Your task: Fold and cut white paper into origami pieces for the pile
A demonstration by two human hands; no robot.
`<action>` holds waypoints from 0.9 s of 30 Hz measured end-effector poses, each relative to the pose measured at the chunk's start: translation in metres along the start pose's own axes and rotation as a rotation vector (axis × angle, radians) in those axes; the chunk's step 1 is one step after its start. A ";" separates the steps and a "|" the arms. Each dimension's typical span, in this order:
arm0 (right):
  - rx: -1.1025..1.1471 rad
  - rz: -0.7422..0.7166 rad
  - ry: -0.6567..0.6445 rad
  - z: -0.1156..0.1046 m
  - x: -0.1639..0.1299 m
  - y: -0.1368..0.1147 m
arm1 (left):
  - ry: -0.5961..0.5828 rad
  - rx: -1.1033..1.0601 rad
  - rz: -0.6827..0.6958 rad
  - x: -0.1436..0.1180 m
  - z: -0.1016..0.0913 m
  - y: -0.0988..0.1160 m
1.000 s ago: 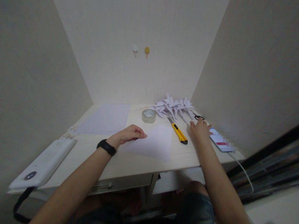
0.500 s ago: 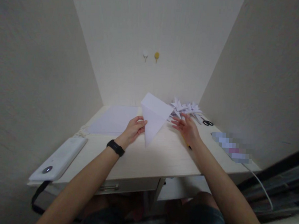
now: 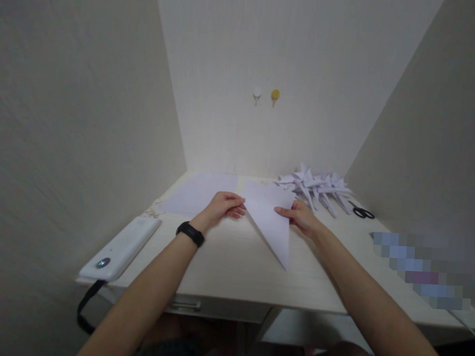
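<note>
A folded sheet of white paper [image 3: 268,214] is held up over the desk, its pointed end hanging down to the right. My left hand [image 3: 225,205] pinches its left edge between thumb and fingers; a black band circles that wrist. At the paper's right edge, my right hand [image 3: 301,217] grips with the thumb on the front and the fingers behind, partly hidden. Behind my right hand lies a pile of folded white paper pinwheel shapes [image 3: 314,184]. Flat white paper sheets [image 3: 200,192] rest on the desk beyond my left hand.
On the desk's left edge lies a white device [image 3: 124,249] with a small display and a black strap [image 3: 83,310]. Black-handled scissors [image 3: 363,212] lie at right, near a blurred-out item [image 3: 416,269] with a cable. Two hooks [image 3: 275,95] are on the back wall.
My right hand, which was open and apart from the paper, now grips its right edge. The paper has turned, its point swinging right. The view has shifted left.
</note>
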State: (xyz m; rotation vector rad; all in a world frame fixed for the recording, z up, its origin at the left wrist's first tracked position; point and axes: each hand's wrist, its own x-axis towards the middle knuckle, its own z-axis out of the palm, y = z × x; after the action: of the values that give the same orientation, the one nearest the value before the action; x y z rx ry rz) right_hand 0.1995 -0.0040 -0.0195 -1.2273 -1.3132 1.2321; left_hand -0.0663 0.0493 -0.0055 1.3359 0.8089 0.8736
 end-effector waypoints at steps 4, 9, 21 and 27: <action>0.006 0.031 -0.027 -0.002 -0.003 0.005 | -0.072 0.031 -0.063 0.001 -0.005 -0.001; 0.028 0.031 -0.020 0.000 -0.004 0.004 | -0.084 0.033 -0.049 0.000 -0.001 -0.002; 0.120 -0.068 -0.046 0.012 -0.011 0.005 | -0.080 0.106 0.037 -0.003 0.009 -0.001; 0.145 -0.041 -0.033 0.012 -0.013 0.001 | -0.151 0.100 0.003 -0.002 0.009 -0.003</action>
State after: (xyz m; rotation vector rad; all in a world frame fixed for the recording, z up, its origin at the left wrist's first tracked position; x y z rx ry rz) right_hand 0.1883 -0.0177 -0.0214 -1.0768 -1.2442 1.2989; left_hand -0.0588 0.0431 -0.0076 1.4726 0.7405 0.7325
